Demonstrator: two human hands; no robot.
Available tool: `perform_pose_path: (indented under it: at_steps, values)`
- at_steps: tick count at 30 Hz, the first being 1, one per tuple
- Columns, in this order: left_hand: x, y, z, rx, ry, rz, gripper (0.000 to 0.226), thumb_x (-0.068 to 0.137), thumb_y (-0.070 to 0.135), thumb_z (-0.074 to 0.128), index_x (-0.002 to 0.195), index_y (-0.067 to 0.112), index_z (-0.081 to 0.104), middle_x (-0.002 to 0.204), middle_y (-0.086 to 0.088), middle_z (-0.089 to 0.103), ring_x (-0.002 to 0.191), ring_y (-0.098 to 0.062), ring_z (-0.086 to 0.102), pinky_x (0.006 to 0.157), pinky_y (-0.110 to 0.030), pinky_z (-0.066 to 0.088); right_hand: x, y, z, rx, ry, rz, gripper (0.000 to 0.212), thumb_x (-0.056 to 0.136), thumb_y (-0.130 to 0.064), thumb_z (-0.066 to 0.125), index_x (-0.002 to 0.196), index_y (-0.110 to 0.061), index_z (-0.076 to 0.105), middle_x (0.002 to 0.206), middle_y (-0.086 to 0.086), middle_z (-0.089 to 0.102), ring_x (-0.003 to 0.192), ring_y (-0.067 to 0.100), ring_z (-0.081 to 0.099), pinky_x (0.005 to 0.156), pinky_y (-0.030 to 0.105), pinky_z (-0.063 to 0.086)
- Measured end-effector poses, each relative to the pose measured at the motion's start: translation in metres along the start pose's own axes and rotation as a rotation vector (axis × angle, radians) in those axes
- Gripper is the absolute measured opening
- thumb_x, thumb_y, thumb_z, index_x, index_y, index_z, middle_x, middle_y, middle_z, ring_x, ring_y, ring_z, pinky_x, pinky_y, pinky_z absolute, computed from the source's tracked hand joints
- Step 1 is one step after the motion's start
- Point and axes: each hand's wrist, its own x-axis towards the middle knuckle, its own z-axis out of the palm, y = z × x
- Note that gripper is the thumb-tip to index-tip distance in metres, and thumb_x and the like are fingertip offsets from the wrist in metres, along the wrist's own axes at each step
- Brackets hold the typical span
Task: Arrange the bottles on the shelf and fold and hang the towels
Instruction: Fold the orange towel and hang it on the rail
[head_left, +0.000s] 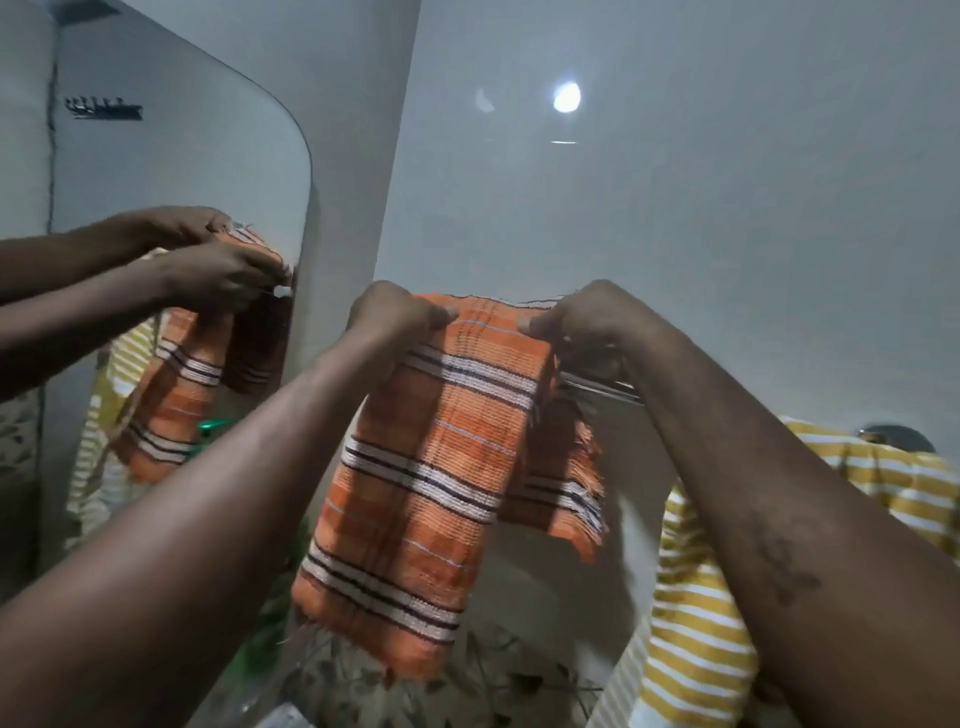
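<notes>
Both arms are up at the wall (701, 197) now. The orange striped towel (431, 467) is draped over the metal towel bar (605, 389). Its front half hangs long on the near side and a shorter, fringed part drops behind. The left hand (400, 312) pinches the top fold at its left end, fingers (441, 313) curled tight onto the cloth. The right hand (587, 322) grips the same fold at the right end, thumb pressed against the weave, just above the bar. The fold runs level between the two hands. To the left, the mirror (182, 171) shows the hands and towel again. A yellow-and-white striped cloth (696, 623) shows low on the right; whether it's a towel or a reflection, I can't tell. A bright spot of light (566, 97) glints on the glossy wall above.
</notes>
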Motion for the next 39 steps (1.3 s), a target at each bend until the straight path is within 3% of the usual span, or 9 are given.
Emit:
perform_pose_path:
  at_steps: [3,6,11,14,20,23,27,34,39]
  values:
    - [0.002,0.003,0.004,0.245,0.091,0.053,0.087,0.052,0.058,0.089,0.115,0.002,0.07,0.112,-0.019,0.076,0.103,-0.037,0.074,0.081,-0.041,0.059,-0.001,0.001,-0.003,-0.477,0.274,-0.091,0.037,0.077,-0.033,0.089,0.093,-0.005,0.071,0.087,0.013,0.075,0.074,0.028,0.075,0.054,0.03,0.052]
    - [0.004,0.001,0.01,0.249,0.086,0.078,0.087,0.059,0.057,0.087,0.121,-0.001,0.066,0.118,-0.021,0.074,0.11,-0.039,0.071,0.084,-0.041,0.059,-0.005,0.009,0.005,-0.849,0.581,-0.386,0.056,0.08,-0.047,0.082,0.121,-0.013,0.063,0.12,0.013,0.066,0.113,0.036,0.065,0.085,0.039,0.053]
    - [0.003,-0.004,0.015,0.235,0.139,0.109,0.073,0.077,0.05,0.087,0.127,0.006,0.058,0.126,-0.014,0.07,0.117,-0.033,0.065,0.083,-0.035,0.049,-0.001,0.015,0.034,-0.955,0.002,-0.505,0.052,0.078,-0.062,0.078,0.117,-0.027,0.072,0.113,0.0,0.074,0.108,0.024,0.068,0.09,0.037,0.055]
    - [-0.008,-0.02,0.013,0.117,0.144,0.136,0.07,0.081,0.057,0.081,0.124,0.006,0.062,0.123,-0.014,0.07,0.115,-0.031,0.067,0.073,-0.032,0.044,0.004,0.022,0.045,-1.163,-0.021,-0.509,0.062,0.073,-0.074,0.075,0.117,-0.03,0.068,0.109,-0.002,0.072,0.103,0.025,0.066,0.078,0.036,0.052]
    - [-0.038,-0.076,0.005,-0.192,-0.094,0.088,0.045,0.082,0.054,0.08,0.098,0.012,0.073,0.093,-0.01,0.081,0.086,-0.031,0.079,0.088,-0.06,0.062,0.01,0.02,0.047,-1.079,0.013,-0.469,0.058,0.076,-0.077,0.07,0.108,-0.028,0.073,0.102,-0.003,0.073,0.094,0.023,0.066,0.071,0.034,0.049]
    - [-0.041,-0.086,0.007,-0.14,-0.108,0.142,0.023,0.096,0.043,0.072,0.1,0.021,0.077,0.093,-0.002,0.082,0.088,-0.028,0.08,0.09,-0.058,0.062,0.009,0.021,0.049,-1.108,0.041,-0.44,0.056,0.075,-0.074,0.072,0.103,-0.026,0.072,0.097,-0.003,0.072,0.088,0.023,0.066,0.068,0.033,0.05]
    - [-0.035,-0.085,0.007,-0.065,-0.065,0.172,0.038,0.083,0.06,0.07,0.099,0.026,0.077,0.092,0.003,0.082,0.088,-0.024,0.079,0.088,-0.055,0.063,0.002,0.026,0.052,-1.236,0.117,-0.491,0.057,0.073,-0.07,0.075,0.112,-0.03,0.065,0.101,-0.004,0.069,0.09,0.023,0.064,0.069,0.033,0.048]
    - [-0.05,-0.109,0.011,-0.16,-0.369,0.057,0.019,0.089,0.025,0.083,0.107,0.021,0.078,0.101,0.005,0.083,0.093,-0.015,0.08,0.082,-0.029,0.062,-0.007,0.027,0.053,-1.285,0.154,-0.498,0.06,0.077,-0.066,0.076,0.122,-0.03,0.059,0.101,-0.003,0.064,0.089,0.024,0.057,0.071,0.034,0.045]
    - [-0.064,-0.139,0.023,-0.233,-0.249,0.014,0.024,0.087,0.03,0.084,0.108,0.023,0.077,0.099,0.009,0.083,0.088,-0.012,0.079,0.08,-0.034,0.058,-0.036,0.059,0.058,-0.749,0.535,-0.894,0.039,0.089,-0.043,0.077,0.116,-0.017,0.068,0.115,0.005,0.068,0.107,0.03,0.062,0.089,0.043,0.051]
